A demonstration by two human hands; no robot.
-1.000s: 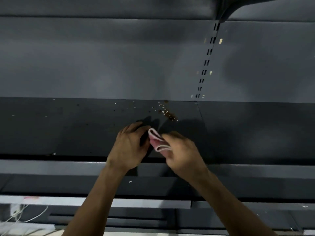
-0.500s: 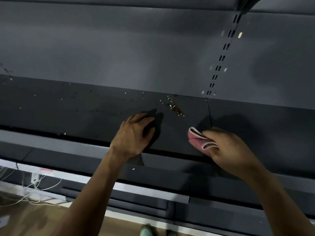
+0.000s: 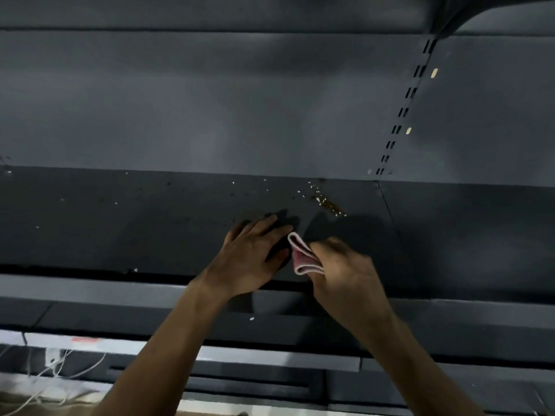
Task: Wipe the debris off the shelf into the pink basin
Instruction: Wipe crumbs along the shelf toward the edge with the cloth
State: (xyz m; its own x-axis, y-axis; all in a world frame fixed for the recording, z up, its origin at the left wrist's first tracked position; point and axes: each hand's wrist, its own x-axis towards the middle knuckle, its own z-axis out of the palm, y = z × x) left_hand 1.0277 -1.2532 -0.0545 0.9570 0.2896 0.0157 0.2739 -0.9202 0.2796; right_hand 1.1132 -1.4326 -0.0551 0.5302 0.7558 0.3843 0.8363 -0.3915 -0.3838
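Note:
A dark shelf runs across the view, with a small pile of brown and white debris near its back wall and finer specks scattered to the left. My left hand lies flat on the shelf, fingers apart, cupped near the front edge. My right hand grips a folded pink cloth, which touches the shelf right beside my left hand. The debris pile lies behind both hands. No pink basin is in view.
A grey back wall with a slotted upright stands behind the shelf. Lower shelf ledges step out toward me. White cables lie on the floor at the lower left. A stray crumb sits on a lower ledge.
My right hand with the cloth has swept left, back up against my left hand, after having moved apart to the right. My left hand stays flat on the shelf.

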